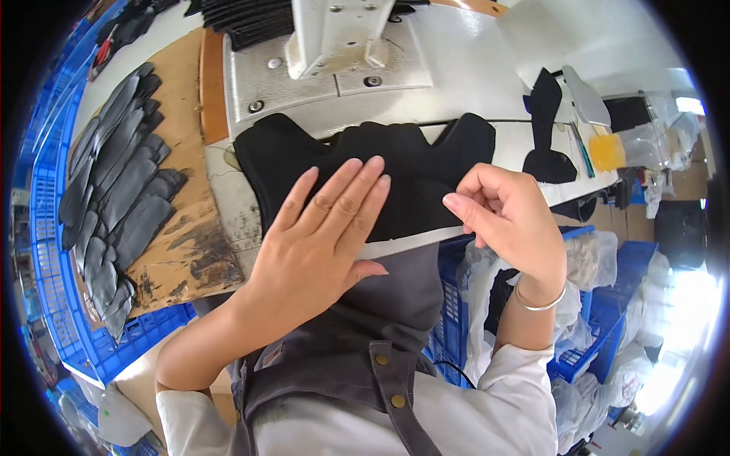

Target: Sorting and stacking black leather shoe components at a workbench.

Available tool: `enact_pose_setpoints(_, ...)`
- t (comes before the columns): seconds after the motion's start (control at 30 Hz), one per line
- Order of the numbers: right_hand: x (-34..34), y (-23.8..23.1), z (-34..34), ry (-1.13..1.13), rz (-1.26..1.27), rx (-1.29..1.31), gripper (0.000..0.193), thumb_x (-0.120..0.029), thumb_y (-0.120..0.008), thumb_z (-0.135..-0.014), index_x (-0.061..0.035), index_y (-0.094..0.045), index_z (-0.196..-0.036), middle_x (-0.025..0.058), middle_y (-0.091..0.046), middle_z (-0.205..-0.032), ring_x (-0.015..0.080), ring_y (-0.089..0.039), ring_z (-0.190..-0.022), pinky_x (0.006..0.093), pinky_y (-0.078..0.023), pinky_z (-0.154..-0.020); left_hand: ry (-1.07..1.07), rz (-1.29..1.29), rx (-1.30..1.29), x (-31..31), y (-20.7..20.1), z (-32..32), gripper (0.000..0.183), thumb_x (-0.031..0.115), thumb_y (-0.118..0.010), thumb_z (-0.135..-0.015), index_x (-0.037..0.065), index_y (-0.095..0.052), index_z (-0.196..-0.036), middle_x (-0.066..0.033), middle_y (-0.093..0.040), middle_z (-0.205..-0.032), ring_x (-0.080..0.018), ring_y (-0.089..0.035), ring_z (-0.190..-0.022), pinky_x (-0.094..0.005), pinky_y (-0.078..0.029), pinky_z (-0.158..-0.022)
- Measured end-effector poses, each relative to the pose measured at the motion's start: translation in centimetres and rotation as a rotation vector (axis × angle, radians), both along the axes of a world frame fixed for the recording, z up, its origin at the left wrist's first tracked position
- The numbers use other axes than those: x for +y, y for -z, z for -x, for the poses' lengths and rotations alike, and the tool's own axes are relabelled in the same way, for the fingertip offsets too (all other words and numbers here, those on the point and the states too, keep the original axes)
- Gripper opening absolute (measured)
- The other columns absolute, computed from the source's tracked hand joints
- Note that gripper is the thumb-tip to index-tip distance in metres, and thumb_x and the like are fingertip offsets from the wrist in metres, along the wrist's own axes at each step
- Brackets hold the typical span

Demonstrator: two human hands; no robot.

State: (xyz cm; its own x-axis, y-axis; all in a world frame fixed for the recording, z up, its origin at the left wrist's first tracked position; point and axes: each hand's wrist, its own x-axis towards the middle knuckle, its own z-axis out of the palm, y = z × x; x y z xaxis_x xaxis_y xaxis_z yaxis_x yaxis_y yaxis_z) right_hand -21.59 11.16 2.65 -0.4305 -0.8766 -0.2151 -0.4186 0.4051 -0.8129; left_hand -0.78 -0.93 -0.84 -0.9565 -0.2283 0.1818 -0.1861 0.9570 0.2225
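Note:
A wide black fabric piece [411, 171] with notched upper corners lies on the pale work surface in front of me. My left hand [319, 216] rests flat on its left half, fingers stretched out and the thumb apart, near the front edge. At the piece's right edge my right hand [498, 213] is closed, thumb against curled fingers, gripping the edge of the fabric. A shallow fold shows beside the thumb. The fingertips under that edge are partly hidden.
A white machine post [334, 38] rises behind the fabric. Overlapping dark grey pieces [125, 175] cover a worn wooden board [201, 228] at left. At right lie a narrow black piece [544, 114], a teal-handled tool [584, 156] and a yellow-ended clear container [608, 152]. Blue crates [608, 311] stand below.

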Motion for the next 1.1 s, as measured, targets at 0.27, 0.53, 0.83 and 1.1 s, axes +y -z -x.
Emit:
enact_pose_setpoints(0.27, 0.0, -0.3, 0.8, -0.056, -0.035, 0.040, 0.023, -0.012, -0.070, -0.083, 0.0005, -0.056, -0.071, 0.0047, -0.057, -0.054, 0.0081, -0.051, -0.048, 0.0248, -0.037, -0.045, 0.077, -0.017, 0.041, 1.5, 0.0, 2.3, 0.091, 0.041, -0.073, -0.062, 0.003, -0.043, -0.140, -0.0091, -0.038, -0.149, -0.0255, -0.036, -0.137, -0.0461, -0.026, -0.112)
enact_pose_setpoints(0.53, 0.3, 0.0, 0.4, -0.091, -0.017, 0.140, 0.023, -0.011, -0.070, -0.083, -0.0004, -0.053, -0.072, 0.0085, -0.056, -0.053, 0.0146, -0.052, -0.044, 0.0276, -0.038, -0.045, 0.114, -0.011, 0.016, 1.0, 0.3, 2.3, 0.088, 0.039, -0.073, -0.063, 0.012, -0.044, -0.141, -0.0058, -0.039, -0.149, -0.0238, -0.037, -0.137, -0.0446, -0.028, -0.111)
enact_pose_setpoints(0.83, 1.5, 1.7, -2.5, 0.121, 0.132, 0.623, 0.029, -0.020, -0.075, -0.080, -0.0030, -0.056, -0.093, 0.0128, -0.057, -0.092, 0.0286, -0.059, -0.078, 0.0371, -0.047, -0.064, 0.099, 0.011, 0.035, 1.1, 0.7, 2.2, 0.088, 0.037, -0.077, -0.060, 0.022, -0.045, -0.141, -0.0051, -0.037, -0.150, -0.0239, -0.038, -0.136, -0.0450, -0.030, -0.110)
enact_pose_setpoints(1.1, 2.0, 3.7, -3.9, 0.303, 0.307, 0.852, 0.045, -0.020, -0.078, -0.076, 0.0023, -0.057, -0.109, 0.0155, -0.055, -0.104, 0.0341, -0.054, -0.098, 0.0413, -0.043, -0.086, 0.131, -0.053, 0.055, 1.0, 0.2, 2.1, 0.087, 0.037, -0.077, -0.063, 0.023, -0.043, -0.143, -0.0073, -0.034, -0.152, -0.0257, -0.035, -0.137, -0.0467, -0.031, -0.110)
